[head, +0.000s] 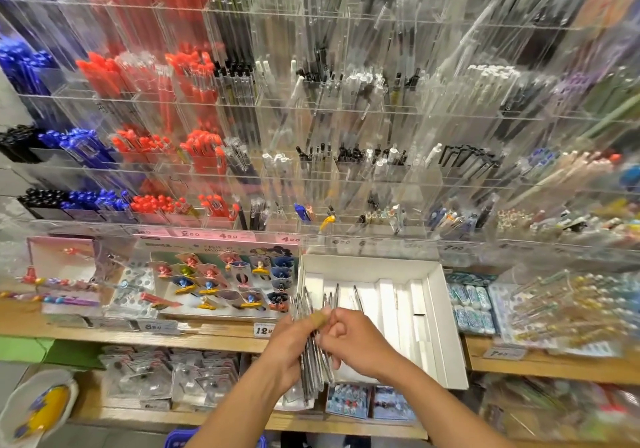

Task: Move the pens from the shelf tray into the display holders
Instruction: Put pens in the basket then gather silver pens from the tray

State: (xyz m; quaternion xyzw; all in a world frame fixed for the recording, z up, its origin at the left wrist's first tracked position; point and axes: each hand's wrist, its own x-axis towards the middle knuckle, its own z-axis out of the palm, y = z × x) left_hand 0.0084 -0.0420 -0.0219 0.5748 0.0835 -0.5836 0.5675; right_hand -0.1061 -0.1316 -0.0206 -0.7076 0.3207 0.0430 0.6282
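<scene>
Gripped in the left hand (289,347) is a bundle of slim grey pens (313,361), held upright with the fingers wrapped round its middle and a bandaged thumb pressed across the front. The right hand (356,338) is brought in from the other side, its fingers curled against the bundle as if one pen is being picked out or the sheaf squared up; which of these cannot be told.

The bundle is held in front of the near left corner of a white shelf tray (440,309), which sits on a wooden shelf (214,335). A few thin pens are seen inside the tray at its left end; the rest of it shows only white dividers. Above the shelf, a wall of clear display holders (346,170) is seen, stacked in rows and filled with blue, red, black and clear pens. The outer parts of the view are blurred.

Judged from this, the gathering step is in hand: pens have been lifted out of the tray but not yet placed. For the next move, the matching holder would have to be found among the rows, and the bundle raised and lowered into it tips down, without being snagged on the clear front edges.
</scene>
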